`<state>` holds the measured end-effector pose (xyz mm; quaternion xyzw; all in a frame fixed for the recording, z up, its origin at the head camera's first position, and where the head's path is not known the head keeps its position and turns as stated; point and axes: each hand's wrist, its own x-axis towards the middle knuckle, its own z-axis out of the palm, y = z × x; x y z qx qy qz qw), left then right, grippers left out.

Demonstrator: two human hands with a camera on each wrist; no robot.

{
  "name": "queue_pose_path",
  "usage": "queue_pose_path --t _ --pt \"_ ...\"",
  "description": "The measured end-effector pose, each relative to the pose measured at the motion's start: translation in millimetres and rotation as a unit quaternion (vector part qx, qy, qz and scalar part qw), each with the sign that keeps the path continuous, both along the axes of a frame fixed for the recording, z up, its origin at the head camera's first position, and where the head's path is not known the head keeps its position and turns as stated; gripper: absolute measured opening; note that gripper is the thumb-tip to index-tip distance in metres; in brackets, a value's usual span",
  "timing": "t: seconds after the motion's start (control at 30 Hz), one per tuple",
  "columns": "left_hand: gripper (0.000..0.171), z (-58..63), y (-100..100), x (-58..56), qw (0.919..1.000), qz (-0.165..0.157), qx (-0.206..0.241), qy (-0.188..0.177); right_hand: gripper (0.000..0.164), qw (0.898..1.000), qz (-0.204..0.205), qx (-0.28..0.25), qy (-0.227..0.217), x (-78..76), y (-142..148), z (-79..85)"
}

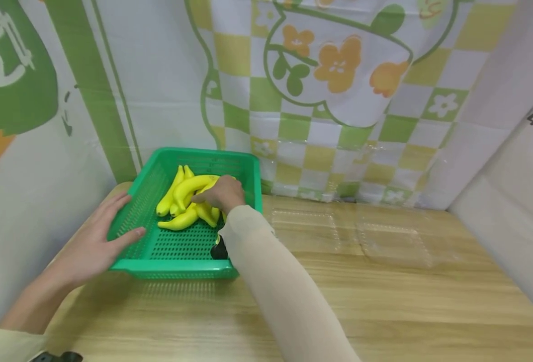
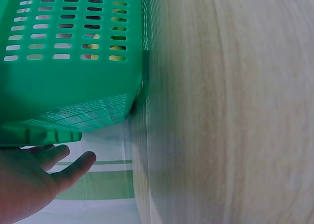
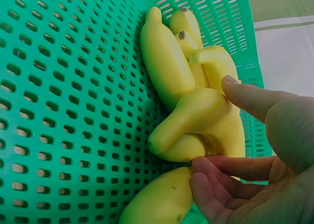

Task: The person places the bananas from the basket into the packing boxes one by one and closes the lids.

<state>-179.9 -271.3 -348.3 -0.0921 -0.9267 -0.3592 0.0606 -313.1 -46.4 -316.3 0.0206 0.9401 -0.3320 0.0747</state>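
Several yellow bananas (image 1: 182, 218) lie in a heap in a green perforated basket (image 1: 180, 269). My right hand (image 1: 223, 193) reaches down into the basket. In the right wrist view, its thumb and curled fingers close around the sides of one banana (image 3: 216, 111) on the pile; another banana (image 3: 162, 199) lies right by the fingertips. My left hand (image 1: 96, 241) is at the basket's left rim, fingers extended along it and thumb over the inside. The left wrist view has the left hand (image 2: 34, 180) just below that rim, its fingers spread.
Two clear plastic trays (image 1: 304, 229) stand on the wooden table (image 1: 384, 311) to the right of the basket. Behind is a patterned curtain (image 1: 289, 125), with white sheeting on both sides. A small black item (image 1: 218, 249) shows beside the right sleeve.
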Motion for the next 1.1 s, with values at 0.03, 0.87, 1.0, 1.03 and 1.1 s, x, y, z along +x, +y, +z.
queue_pose_path --t 0.03,0.87,1.0,1.03,1.1 --pt "0.085 -0.1 -0.1 0.2 1.0 0.0 0.001 0.001 0.067 1.0 0.0 0.003 0.0 0.1 -0.4 0.1" --pt "0.085 -2.2 -3.6 -1.0 0.9999 -0.001 -0.01 0.005 0.057 1.0 -0.02 -0.003 0.002 0.9 -0.1 2.7" --pt "0.085 -1.3 -2.9 -0.2 1.0 -0.001 -0.009 0.002 0.045 0.999 -0.033 -0.033 -0.004 1.1 0.6 3.4" --pt "0.085 -0.6 -2.1 0.2 1.0 -0.001 -0.008 0.003 0.042 0.998 -0.037 -0.042 -0.006 1.2 0.7 3.3" --pt "0.085 0.6 -0.9 0.4 1.0 -0.002 -0.008 0.0 0.037 0.997 -0.046 -0.057 -0.008 1.1 1.2 3.5"
